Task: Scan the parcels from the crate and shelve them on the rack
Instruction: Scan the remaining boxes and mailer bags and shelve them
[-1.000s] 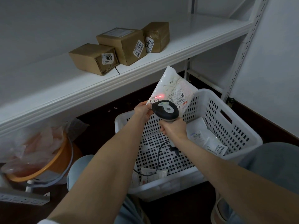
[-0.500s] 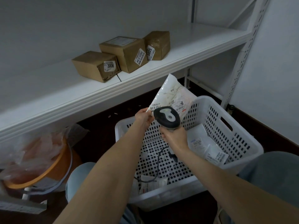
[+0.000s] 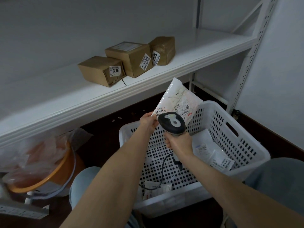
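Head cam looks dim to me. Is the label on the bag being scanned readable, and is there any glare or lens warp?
Head view: dim, flat light; the white bag in the left hand shows "81-5-15" sharply, finer print unreadable; slight sheen at its top corner, no strong glare; the shelf edge bows from wide-angle distortion; the scanner in the right hand is sharp.

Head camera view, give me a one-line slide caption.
Left hand holds a white parcel over the crate while right hand aims the scanner.

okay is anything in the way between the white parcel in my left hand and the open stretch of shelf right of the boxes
Nothing visible blocks it. The white parcel is held up by the left hand, just below the shelf edge. The three brown boxes sit further left; the shelf to their right is bare.
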The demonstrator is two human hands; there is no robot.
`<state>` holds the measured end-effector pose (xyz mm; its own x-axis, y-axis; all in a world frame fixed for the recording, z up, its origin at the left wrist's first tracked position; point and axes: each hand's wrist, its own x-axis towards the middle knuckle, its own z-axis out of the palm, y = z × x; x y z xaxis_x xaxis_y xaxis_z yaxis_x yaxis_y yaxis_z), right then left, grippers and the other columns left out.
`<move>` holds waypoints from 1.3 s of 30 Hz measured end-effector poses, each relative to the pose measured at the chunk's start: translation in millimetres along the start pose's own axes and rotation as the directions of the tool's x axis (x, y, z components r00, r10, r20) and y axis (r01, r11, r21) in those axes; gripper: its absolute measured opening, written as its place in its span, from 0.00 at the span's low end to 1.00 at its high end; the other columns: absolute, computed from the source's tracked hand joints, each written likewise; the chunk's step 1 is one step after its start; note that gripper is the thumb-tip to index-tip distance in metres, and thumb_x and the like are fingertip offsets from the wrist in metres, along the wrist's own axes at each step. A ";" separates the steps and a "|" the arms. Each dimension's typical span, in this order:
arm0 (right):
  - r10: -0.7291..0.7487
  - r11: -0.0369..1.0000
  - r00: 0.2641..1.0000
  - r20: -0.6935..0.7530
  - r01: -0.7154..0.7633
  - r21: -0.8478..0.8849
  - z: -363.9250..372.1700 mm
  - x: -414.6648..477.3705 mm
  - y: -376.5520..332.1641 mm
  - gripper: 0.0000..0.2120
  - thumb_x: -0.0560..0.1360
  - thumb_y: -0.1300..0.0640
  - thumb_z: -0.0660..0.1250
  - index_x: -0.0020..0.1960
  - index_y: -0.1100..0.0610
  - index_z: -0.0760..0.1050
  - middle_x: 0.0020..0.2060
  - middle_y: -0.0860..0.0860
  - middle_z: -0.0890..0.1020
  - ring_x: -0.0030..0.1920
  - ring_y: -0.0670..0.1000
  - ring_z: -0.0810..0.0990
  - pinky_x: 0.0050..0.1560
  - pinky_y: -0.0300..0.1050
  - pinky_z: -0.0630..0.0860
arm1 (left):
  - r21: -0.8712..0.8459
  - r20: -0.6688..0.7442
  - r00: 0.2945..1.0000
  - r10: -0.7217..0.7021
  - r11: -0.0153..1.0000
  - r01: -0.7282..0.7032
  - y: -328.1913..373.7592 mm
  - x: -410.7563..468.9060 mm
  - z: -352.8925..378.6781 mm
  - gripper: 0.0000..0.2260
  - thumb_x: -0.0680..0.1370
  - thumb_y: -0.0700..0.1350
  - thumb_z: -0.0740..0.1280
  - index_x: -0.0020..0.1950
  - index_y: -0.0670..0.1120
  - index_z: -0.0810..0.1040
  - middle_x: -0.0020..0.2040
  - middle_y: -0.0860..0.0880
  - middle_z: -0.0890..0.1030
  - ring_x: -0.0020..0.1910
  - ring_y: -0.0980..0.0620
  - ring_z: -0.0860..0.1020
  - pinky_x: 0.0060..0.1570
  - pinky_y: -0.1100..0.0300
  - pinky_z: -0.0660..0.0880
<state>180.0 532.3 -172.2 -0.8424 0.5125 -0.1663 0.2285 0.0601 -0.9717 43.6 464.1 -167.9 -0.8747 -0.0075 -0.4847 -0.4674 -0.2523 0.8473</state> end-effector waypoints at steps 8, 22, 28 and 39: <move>0.014 1.000 1.000 0.018 -0.015 0.010 -2.9 -2.4 -0.6 0.08 0.72 0.59 0.72 0.36 0.62 0.80 0.27 0.52 0.81 0.25 0.44 0.78 0.34 0.41 0.79 | 0.004 0.002 1.000 0.019 1.000 -0.019 1.3 -2.0 0.2 0.12 0.78 0.27 0.59 0.42 0.42 0.75 0.39 0.43 0.78 0.34 0.50 0.77 0.23 0.65 0.76; -0.039 0.998 0.999 0.010 0.039 -0.039 -6.8 -3.4 -9.1 0.09 0.71 0.57 0.71 0.35 0.61 0.79 0.30 0.57 0.82 0.32 0.54 0.82 0.42 0.53 0.82 | 0.002 0.022 0.999 0.035 0.999 -0.035 5.7 -5.6 1.5 0.12 0.76 0.25 0.60 0.42 0.41 0.75 0.39 0.43 0.78 0.35 0.49 0.78 0.24 0.64 0.77; -0.073 0.997 0.997 0.000 0.073 0.000 -14.9 4.1 -23.1 0.12 0.64 0.46 0.72 0.39 0.55 0.79 0.31 0.56 0.83 0.36 0.58 0.83 0.43 0.62 0.81 | 0.009 0.054 0.997 0.058 0.998 -0.058 26.2 -7.0 -2.8 0.08 0.80 0.33 0.60 0.44 0.40 0.75 0.42 0.41 0.79 0.38 0.46 0.79 0.32 0.57 0.81; -0.188 0.969 0.982 0.022 0.182 0.169 -5.6 3.5 -104.2 0.08 0.71 0.56 0.75 0.46 0.58 0.79 0.32 0.51 0.82 0.30 0.47 0.81 0.43 0.49 0.82 | -0.262 0.031 0.964 0.263 0.933 -0.246 131.6 -49.8 -23.6 0.09 0.80 0.35 0.62 0.60 0.35 0.73 0.45 0.42 0.79 0.37 0.48 0.81 0.32 0.61 0.81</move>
<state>156.0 532.7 -70.5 -0.8808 0.4733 0.0160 -0.0147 0.0065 -0.9999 28.7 408.5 -37.4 -0.9703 -0.0435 -0.2379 -0.1872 -0.4874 0.8528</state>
